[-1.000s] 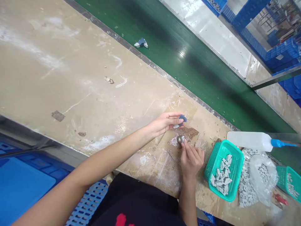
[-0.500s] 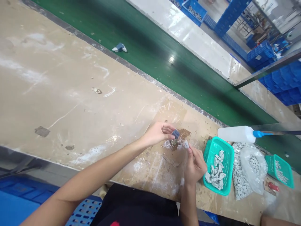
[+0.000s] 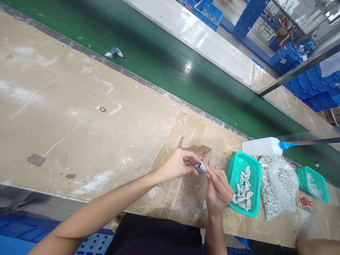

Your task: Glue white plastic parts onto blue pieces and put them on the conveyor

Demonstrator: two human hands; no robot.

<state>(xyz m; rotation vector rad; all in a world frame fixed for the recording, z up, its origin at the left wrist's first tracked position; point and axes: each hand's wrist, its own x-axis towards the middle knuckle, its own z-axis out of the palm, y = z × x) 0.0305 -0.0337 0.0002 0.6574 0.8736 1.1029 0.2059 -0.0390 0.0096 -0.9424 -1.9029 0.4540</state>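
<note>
My left hand [image 3: 186, 163] is closed on a small dark blue piece [image 3: 198, 168], gripped between thumb and fingers. My right hand [image 3: 218, 187] pinches a small whitish-grey piece [image 3: 203, 167] against the blue one, and the two pieces touch. Both hands meet above a wet brown patch [image 3: 202, 151] on the worktable. Just right of my right hand stands a green basket [image 3: 258, 187] with many small white-grey pieces [image 3: 244, 191] inside. The exact shape of the held pieces is partly hidden by my fingers.
A white bottle with a blue nozzle [image 3: 261, 146] lies behind the basket. Beside it are a clear bag of small parts [image 3: 273, 198] and a second green basket [image 3: 325, 187]. A green conveyor belt [image 3: 159, 67] carries a blue-and-white piece [image 3: 114, 52]. Another person's arm [image 3: 317, 246] shows at lower right.
My hands have come together, bringing the whitish piece against the blue one. Half a second ago the pieces were apart over the wet patch. The whole view has shifted slightly.
</note>
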